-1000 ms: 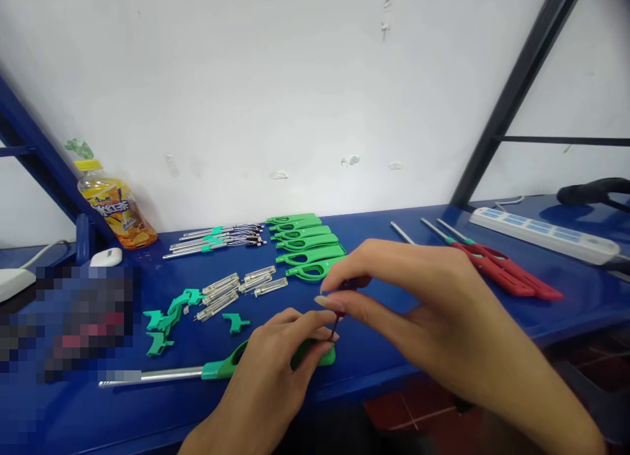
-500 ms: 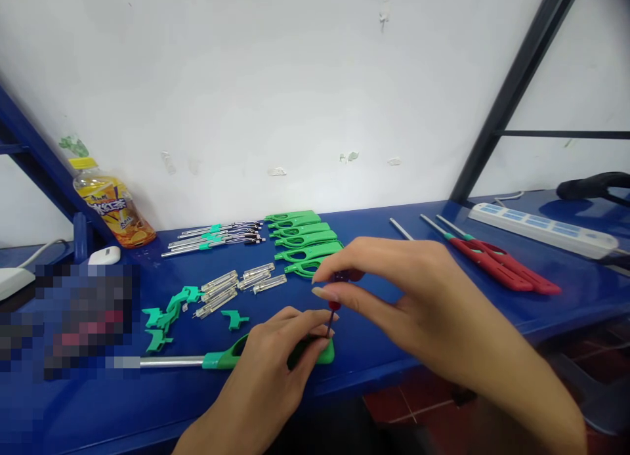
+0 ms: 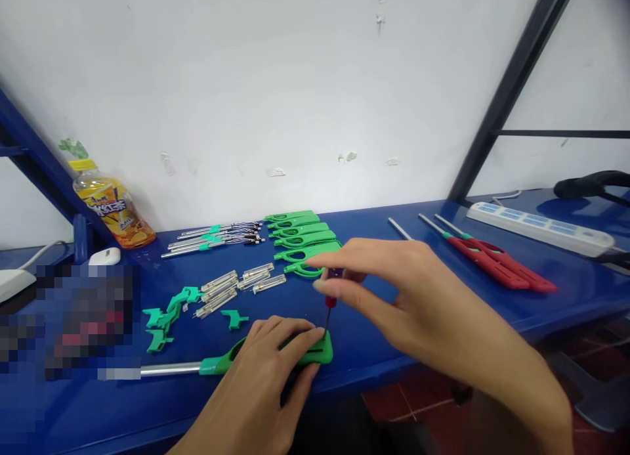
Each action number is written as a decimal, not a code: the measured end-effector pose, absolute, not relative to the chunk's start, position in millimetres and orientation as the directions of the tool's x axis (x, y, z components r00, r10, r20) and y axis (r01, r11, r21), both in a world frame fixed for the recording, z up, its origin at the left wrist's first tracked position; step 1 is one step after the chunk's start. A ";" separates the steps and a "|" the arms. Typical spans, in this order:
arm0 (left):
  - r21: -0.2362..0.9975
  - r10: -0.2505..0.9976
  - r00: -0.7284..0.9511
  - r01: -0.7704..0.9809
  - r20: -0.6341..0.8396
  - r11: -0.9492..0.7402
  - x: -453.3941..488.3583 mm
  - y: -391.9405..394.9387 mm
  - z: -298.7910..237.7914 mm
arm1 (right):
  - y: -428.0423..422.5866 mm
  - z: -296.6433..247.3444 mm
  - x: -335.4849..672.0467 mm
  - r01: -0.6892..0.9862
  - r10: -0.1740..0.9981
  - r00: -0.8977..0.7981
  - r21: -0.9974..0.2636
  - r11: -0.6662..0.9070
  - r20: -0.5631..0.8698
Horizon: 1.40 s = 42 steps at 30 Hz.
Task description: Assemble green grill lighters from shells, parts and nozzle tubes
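Observation:
My left hand is closed round the handle of a green stick lighter, which lies flat near the table's front edge with its metal tube pointing left. My right hand pinches a small screwdriver with a red and purple handle. Its thin shaft slants down, and the tip meets the right end of the lighter's handle; fingers of my left hand are beside it. Left of the lighter's handle lie green triggers and several clear lighter fuel tanks.
Several green handle shells and metal tubes with wires lie along the wall. Two red stick lighters, a loose metal tube and a power strip are at right. A drink bottle leans back left.
My left fingers have shifted and flattened over the lighter's handle, uncovering its right end. My right fingers have changed their hold, so more of the screwdriver's handle shows.

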<state>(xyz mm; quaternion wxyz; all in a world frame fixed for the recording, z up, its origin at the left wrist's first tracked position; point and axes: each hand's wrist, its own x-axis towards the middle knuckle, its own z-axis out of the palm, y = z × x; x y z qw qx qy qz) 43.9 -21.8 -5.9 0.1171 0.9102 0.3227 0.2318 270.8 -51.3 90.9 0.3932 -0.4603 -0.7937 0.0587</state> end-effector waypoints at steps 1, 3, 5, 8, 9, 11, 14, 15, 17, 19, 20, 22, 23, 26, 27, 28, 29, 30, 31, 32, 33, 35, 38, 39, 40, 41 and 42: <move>0.357 0.645 0.685 0.540 0.339 -0.762 42.9 -21.8 -7.0 | -51.7 90.5 271.9 0.697 0.783 -0.269 -0.448 0.560 0.561; 0.355 0.655 0.676 0.553 0.337 -0.754 40.5 -21.7 -9.0 | -51.3 89.7 272.3 0.714 0.786 -0.282 -0.427 0.555 0.551; 0.356 0.667 0.655 0.565 0.355 -0.744 37.8 -21.2 -11.0 | -48.7 88.6 269.3 0.716 0.778 -0.294 -0.412 0.564 0.555; 0.360 0.681 0.622 0.578 0.386 -0.732 35.3 -20.3 -12.6 | -42.0 86.7 259.1 0.720 0.782 -0.279 -0.418 0.555 0.558; 0.363 0.684 0.615 0.580 0.391 -0.729 35.3 -20.0 -12.7 | -39.6 86.1 255.3 0.717 0.782 -0.273 -0.424 0.554 0.560; 0.367 0.686 0.611 0.580 0.394 -0.727 36.0 -19.7 -12.2 | -35.6 85.3 248.9 0.681 0.775 -0.286 -0.449 0.579 0.564; 0.361 0.685 0.625 0.582 0.374 -0.729 37.4 -19.3 -11.2 | -31.2 85.5 245.4 0.560 0.780 -0.349 -0.552 0.618 0.520; 0.360 0.686 0.630 0.584 0.366 -0.728 37.6 -19.0 -11.0 | -29.9 85.7 245.8 0.515 0.792 -0.369 -0.603 0.610 0.486; 0.363 0.694 0.628 0.592 0.354 -0.720 37.6 -17.6 -11.1 | -26.5 85.5 248.3 0.436 0.816 -0.395 -0.695 0.571 0.423; 0.369 0.711 0.608 0.607 0.355 -0.704 37.1 -15.5 -11.5 | -21.8 83.5 252.4 0.367 0.830 -0.408 -0.764 0.531 0.382; 0.372 0.720 0.597 0.617 0.354 -0.694 36.8 -14.5 -11.7 | -19.0 81.7 254.8 0.330 0.834 -0.407 -0.791 0.515 0.372; 0.379 0.738 0.582 0.633 0.343 -0.675 36.2 -12.9 -11.8 | -13.5 77.8 259.6 0.257 0.846 -0.389 -0.839 0.480 0.365; 0.382 0.742 0.580 0.637 0.336 -0.670 35.9 -12.4 -11.7 | -11.0 76.0 261.8 0.230 0.853 -0.372 -0.855 0.465 0.365; 0.384 0.742 0.578 0.635 0.338 -0.670 35.1 -12.4 -11.4 | -6.4 73.5 265.8 0.219 0.879 -0.305 -0.871 0.439 0.366; 0.382 0.740 0.577 0.634 0.345 -0.672 34.9 -12.6 -11.1 | -5.7 73.7 266.1 0.234 0.889 -0.279 -0.872 0.430 0.364; 0.381 0.738 0.577 0.632 0.350 -0.674 34.9 -12.7 -10.7 | -5.4 74.0 265.8 0.252 0.900 -0.250 -0.873 0.417 0.357; 0.379 0.735 0.577 0.630 0.356 -0.678 34.9 -12.6 -10.0 | -5.2 74.4 265.1 0.270 0.910 -0.218 -0.874 0.403 0.353; 0.379 0.734 0.578 0.629 0.356 -0.679 35.1 -12.4 -9.2 | -5.1 74.6 264.1 0.290 0.918 -0.187 -0.873 0.392 0.350; 0.380 0.733 0.579 0.627 0.356 -0.680 35.4 -12.0 -8.3 | -4.9 74.5 262.9 0.307 0.921 -0.160 -0.869 0.388 0.355; 0.381 0.733 0.580 0.627 0.355 -0.680 35.7 -11.5 -7.3 | -4.6 74.1 261.7 0.323 0.920 -0.139 -0.862 0.391 0.366; 0.382 0.734 0.581 0.626 0.353 -0.680 35.9 -10.9 -6.5 | -4.2 73.6 260.5 0.337 0.916 -0.127 -0.851 0.402 0.382; 0.386 0.735 0.579 0.626 0.351 -0.678 36.3 -9.8 -5.6 | -3.6 72.4 258.6 0.344 0.904 -0.124 -0.836 0.427 0.410; 0.394 0.745 0.569 0.633 0.348 -0.667 35.8 -8.6 -7.1 | -4.1 72.1 257.5 0.261 0.902 -0.210 -0.867 0.424 0.378; 0.396 0.750 0.562 0.637 0.349 -0.662 35.5 -8.4 -8.2 | -4.7 72.5 257.7 0.217 0.898 -0.252 -0.884 0.415 0.360; 0.399 0.754 0.555 0.640 0.351 -0.657 35.1 -8.2 -9.2 | -5.3 72.9 258.2 0.177 0.892 -0.291 -0.897 0.405 0.345; 0.401 0.757 0.549 0.643 0.354 -0.653 34.9 -8.0 -10.0 | -5.9 73.5 259.0 0.142 0.886 -0.319 -0.907 0.396 0.337; 0.402 0.758 0.545 0.643 0.357 -0.652 34.8 -7.9 -10.5 | -6.3 74.0 260.1 0.113 0.879 -0.338 -0.913 0.391 0.335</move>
